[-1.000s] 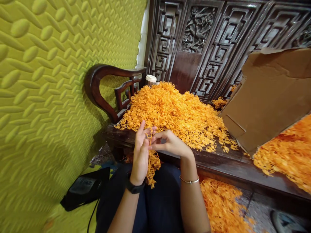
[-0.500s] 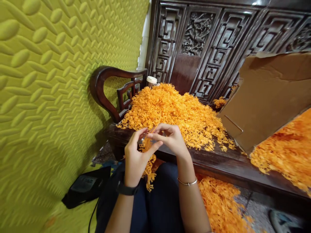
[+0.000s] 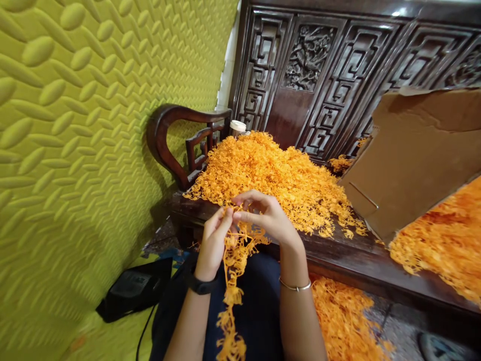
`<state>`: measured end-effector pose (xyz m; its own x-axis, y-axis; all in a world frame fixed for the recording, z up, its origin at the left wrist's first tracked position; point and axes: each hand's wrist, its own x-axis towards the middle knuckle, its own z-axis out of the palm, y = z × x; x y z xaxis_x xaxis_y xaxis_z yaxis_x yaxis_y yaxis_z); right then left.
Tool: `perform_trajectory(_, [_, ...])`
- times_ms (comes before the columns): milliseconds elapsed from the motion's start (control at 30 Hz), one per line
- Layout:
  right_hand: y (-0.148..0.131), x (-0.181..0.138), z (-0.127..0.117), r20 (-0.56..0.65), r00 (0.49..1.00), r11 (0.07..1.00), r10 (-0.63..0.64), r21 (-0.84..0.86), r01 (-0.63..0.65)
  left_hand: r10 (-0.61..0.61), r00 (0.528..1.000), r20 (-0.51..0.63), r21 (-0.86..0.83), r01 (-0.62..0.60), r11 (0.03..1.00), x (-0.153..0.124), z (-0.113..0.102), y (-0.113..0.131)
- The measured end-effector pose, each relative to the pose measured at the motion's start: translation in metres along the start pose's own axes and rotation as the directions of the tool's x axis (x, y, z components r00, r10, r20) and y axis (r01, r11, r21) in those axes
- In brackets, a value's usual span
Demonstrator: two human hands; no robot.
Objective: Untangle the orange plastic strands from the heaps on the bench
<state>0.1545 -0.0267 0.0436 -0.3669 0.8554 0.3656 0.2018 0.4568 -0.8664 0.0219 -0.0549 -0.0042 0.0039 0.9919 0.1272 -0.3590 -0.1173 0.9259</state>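
My left hand (image 3: 212, 243) and my right hand (image 3: 267, 215) meet in front of me, both pinching a strip of orange frilly trim (image 3: 233, 281). The strip hangs from my fingers over my dark-trousered lap to the bottom of the view. Just beyond my hands a large heap of the same orange trim (image 3: 270, 175) lies on a dark carved wooden bench (image 3: 338, 260). A black watch is on my left wrist, a thin bangle on my right.
A cardboard box (image 3: 413, 155) holding more orange trim (image 3: 443, 240) leans on the bench at the right. More trim (image 3: 341, 321) lies on the floor. A black device (image 3: 131, 291) sits by the padded yellow wall (image 3: 75, 150). A white-lidded jar (image 3: 237, 126) stands behind the heap.
The hanging strip has grown longer and now reaches down past my lap. My hands stay pinched together near the bench edge; the view has shifted slightly.
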Motion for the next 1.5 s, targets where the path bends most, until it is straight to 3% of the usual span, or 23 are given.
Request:
perform_trajectory(133, [0.005, 0.000, -0.005, -0.013, 0.999, 0.998, 0.042, -0.051, -0.043, -0.064, 0.998, -0.007, 0.014, 0.064, 0.998, 0.003, 0.002, -0.002])
perform_trajectory(233, [0.006, -0.001, -0.009, -0.175, 0.985, 0.993, -0.005, -0.117, -0.016, -0.055, 0.998, 0.022, 0.065, 0.054, 0.996, 0.005, 0.007, -0.005])
perform_trajectory(400, [0.010, -0.002, -0.018, -0.460, 0.872, 0.976, -0.169, -0.202, 0.083, -0.066, 0.990, 0.124, -0.094, 0.078, 0.992, 0.005, 0.022, -0.015])
perform_trajectory(533, [0.016, 0.001, -0.009, -0.679, 0.711, 0.982, -0.185, -0.109, 0.151, -0.137, 0.971, 0.194, -0.208, 0.177, 0.962, 0.005, 0.038, -0.015])
perform_trajectory(700, [0.011, 0.003, 0.002, -0.877, 0.424, 0.971, -0.229, -0.172, 0.169, -0.135, 0.956, 0.259, -0.222, 0.195, 0.955, 0.001, 0.050, -0.012])
perform_trajectory(800, [0.010, -0.006, -0.024, -0.934, 0.268, 0.958, -0.235, -0.175, 0.227, -0.134, 0.946, 0.296, -0.227, 0.206, 0.952, -0.003, 0.047, -0.015])
perform_trajectory(900, [0.020, -0.021, -0.066, -0.976, 0.084, 0.942, -0.203, -0.171, 0.288, -0.156, 0.961, 0.228, -0.229, 0.208, 0.951, -0.003, 0.034, -0.018])
perform_trajectory(933, [0.025, -0.025, -0.078, -0.979, 0.076, 0.950, -0.190, -0.163, 0.265, -0.158, 0.969, 0.188, -0.238, 0.201, 0.950, -0.002, 0.029, -0.018])
perform_trajectory(967, [0.032, -0.027, -0.086, -0.978, 0.107, 0.961, -0.178, -0.150, 0.231, -0.160, 0.973, 0.165, -0.250, 0.198, 0.948, 0.000, 0.025, -0.018])
perform_trajectory(1000, [0.038, -0.027, -0.091, -0.970, 0.184, 0.975, -0.160, -0.126, 0.184, -0.165, 0.973, 0.159, -0.269, 0.204, 0.941, 0.003, 0.021, -0.018])
perform_trajectory(1100, [0.052, -0.019, -0.085, -0.818, 0.575, 0.999, -0.021, -0.039, -0.020, -0.206, 0.959, 0.193, -0.347, 0.263, 0.900, 0.009, 0.015, -0.015])
perform_trajectory(1133, [0.052, -0.015, -0.078, -0.737, 0.675, 0.996, 0.034, -0.033, -0.087, -0.221, 0.955, 0.199, -0.373, 0.282, 0.884, 0.011, 0.014, -0.015])
perform_trajectory(1167, [0.050, -0.012, -0.071, -0.664, 0.744, 0.990, 0.072, -0.043, -0.134, -0.232, 0.952, 0.202, -0.392, 0.295, 0.871, 0.012, 0.015, -0.015])
perform_trajectory(1267, [0.034, -0.007, -0.051, -0.467, 0.881, 0.987, 0.074, -0.094, -0.133, -0.231, 0.953, 0.195, -0.396, 0.292, 0.870, 0.014, 0.016, -0.017])
perform_trajectory(1333, [0.021, -0.008, -0.041, -0.269, 0.960, 0.988, 0.074, -0.114, -0.108, -0.225, 0.957, 0.182, -0.368, 0.279, 0.887, 0.014, 0.017, -0.020])
perform_trajectory(1433, [0.011, -0.008, -0.026, 0.001, 0.991, 0.964, 0.135, -0.232, -0.131, -0.197, 0.971, 0.132, -0.309, 0.229, 0.923, 0.013, 0.019, -0.025])
perform_trajectory(1500, [0.010, -0.005, -0.016, 0.083, 0.982, 0.938, 0.171, -0.320, -0.136, -0.142, 0.988, 0.065, -0.257, 0.154, 0.954, 0.013, 0.021, -0.026])
